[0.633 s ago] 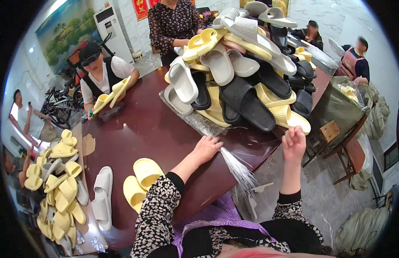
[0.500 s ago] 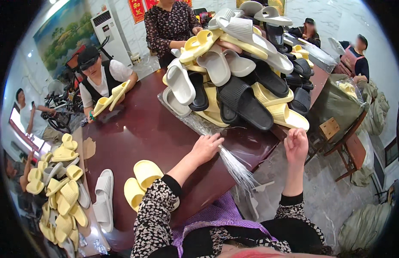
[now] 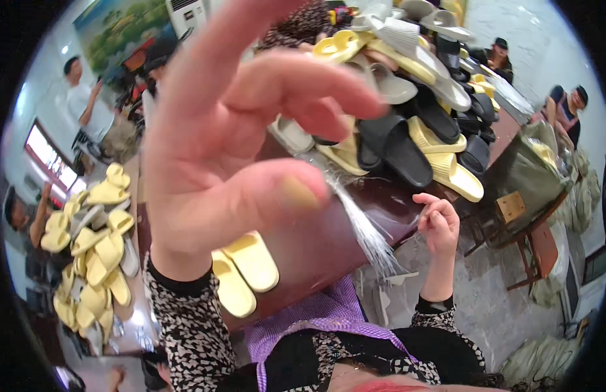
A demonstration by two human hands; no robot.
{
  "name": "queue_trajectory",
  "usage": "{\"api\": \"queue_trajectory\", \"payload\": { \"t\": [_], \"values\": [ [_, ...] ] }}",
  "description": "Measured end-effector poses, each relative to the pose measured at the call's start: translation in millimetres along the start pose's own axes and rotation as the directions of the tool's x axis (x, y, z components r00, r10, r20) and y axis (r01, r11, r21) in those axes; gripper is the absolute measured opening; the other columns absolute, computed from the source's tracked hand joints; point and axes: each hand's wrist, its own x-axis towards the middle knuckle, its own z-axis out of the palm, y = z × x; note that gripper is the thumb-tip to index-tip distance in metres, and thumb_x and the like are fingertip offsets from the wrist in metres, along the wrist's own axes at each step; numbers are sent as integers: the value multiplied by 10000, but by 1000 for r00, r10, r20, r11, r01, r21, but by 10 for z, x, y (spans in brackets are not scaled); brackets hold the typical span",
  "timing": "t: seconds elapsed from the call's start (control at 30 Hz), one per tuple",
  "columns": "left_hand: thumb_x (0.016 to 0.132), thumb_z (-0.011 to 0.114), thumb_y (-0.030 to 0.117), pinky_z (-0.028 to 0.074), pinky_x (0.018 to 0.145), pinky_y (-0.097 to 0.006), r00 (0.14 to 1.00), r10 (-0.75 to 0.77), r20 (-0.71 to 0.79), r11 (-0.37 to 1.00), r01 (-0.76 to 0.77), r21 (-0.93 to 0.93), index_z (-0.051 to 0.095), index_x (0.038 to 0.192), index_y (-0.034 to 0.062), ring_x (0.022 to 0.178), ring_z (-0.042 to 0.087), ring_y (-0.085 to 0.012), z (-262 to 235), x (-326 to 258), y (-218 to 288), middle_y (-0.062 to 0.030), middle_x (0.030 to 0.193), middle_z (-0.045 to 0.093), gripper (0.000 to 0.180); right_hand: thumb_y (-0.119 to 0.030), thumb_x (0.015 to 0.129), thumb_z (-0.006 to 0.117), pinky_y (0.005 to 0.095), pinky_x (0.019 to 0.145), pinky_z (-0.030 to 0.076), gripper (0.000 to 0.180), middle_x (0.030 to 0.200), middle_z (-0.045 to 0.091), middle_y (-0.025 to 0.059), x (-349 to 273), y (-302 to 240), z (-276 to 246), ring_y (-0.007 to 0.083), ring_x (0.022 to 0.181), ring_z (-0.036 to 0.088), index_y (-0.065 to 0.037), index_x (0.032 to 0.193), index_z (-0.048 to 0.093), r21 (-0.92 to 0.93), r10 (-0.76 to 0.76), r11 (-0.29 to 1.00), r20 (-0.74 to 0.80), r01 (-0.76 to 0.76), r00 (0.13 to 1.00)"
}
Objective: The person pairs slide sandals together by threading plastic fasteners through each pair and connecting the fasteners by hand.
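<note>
My left hand [image 3: 211, 144] is raised close to the camera, blurred, with its fingers apart and nothing visible between them. It hides much of the dark red table and part of the slipper pile. My right hand [image 3: 440, 223] is held past the table's near right edge, loosely curled with the index finger stretched leftward; I see nothing in it. Between the hands, a bundle of thin white strands [image 3: 367, 230] lies across the table edge. Behind it rises a heap of black, grey and yellow slippers [image 3: 395, 149]. A pair of yellow slippers [image 3: 252, 262] lies below my left hand.
More yellow and grey slippers [image 3: 97, 251] are piled at the left. A wooden chair [image 3: 541, 251] and a large olive sack [image 3: 528, 173] stand on the right. Several people are around the room, one standing at the left [image 3: 90, 104] and one at the far right [image 3: 565, 111].
My left hand has lifted off the white strands up toward the camera. My right hand has loosened from a fist, its index finger now extended. The view has shifted slightly.
</note>
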Motion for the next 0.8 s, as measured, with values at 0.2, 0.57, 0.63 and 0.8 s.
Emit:
{"api": "queue_trajectory", "payload": {
  "t": [0.2,0.57,0.63,0.8],
  "values": [
    [830,582,250,441,750,-282,986,-66,-153,982,91,165,314,1379,-23,841,557,-185,-376,-515,339,-196,1018,594,670,-31,880,461,208,543,423,87,1084,592,227,-99,176,287,84,575,495,9,835,525,30,74,997,62,-76,995],
    [831,566,216,449,720,-288,960,-35,-278,946,121,301,350,1339,-55,815,557,-190,-1011,-1203,1001,-208,992,587,615,-23,891,468,203,511,387,97,1020,626,175,-435,157,736,76,551,483,4,841,547,-51,196,980,10,-195,981],
    [832,564,209,451,715,-289,961,-79,-264,957,147,249,357,1332,-61,811,556,-191,-1020,-1268,1048,-210,987,586,605,-25,893,474,202,511,386,103,1013,631,158,-461,251,775,69,551,480,7,846,560,-84,222,971,-31,-224,975],
    [832,556,194,455,702,-291,967,-176,-185,963,208,173,374,1314,-76,799,556,-193,-1128,-1370,1189,-215,975,583,581,-44,897,499,201,519,386,112,970,646,111,-300,187,1270,50,556,465,11,873,594,-197,203,964,124,-176,971]
  ]
}}
